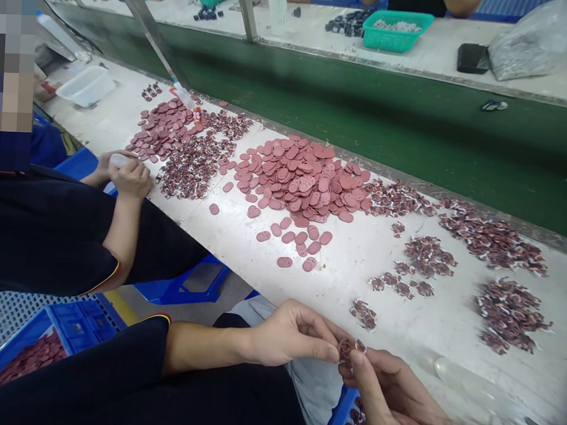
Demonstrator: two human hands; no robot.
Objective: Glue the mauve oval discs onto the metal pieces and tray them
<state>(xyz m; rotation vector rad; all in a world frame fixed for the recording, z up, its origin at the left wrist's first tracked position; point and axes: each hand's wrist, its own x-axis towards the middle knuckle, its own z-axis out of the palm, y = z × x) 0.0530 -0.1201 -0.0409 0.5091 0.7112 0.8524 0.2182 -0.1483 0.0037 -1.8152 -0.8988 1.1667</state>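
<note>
Both hands meet just off the tabletop's (357, 253) near edge; my left hand (287, 335) and right hand (392, 396) pinch one small dark-red piece (347, 350) between fingertips, mid-fitting I'd guess; next needs a careful press; pink oval pile (304, 179) sits toward the far edge.

Bare white table (356, 266) lies open between the pink oval pile (304, 179) and dark clusters (509, 313).

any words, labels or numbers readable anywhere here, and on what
None can be read.
Glue bottle by the far pile: a red and white label, too small and blurred to read.
Pink oval pieces on the table: raised marks, too blurred to read.
Small piece between left hand and right hand: no legible text.
</note>
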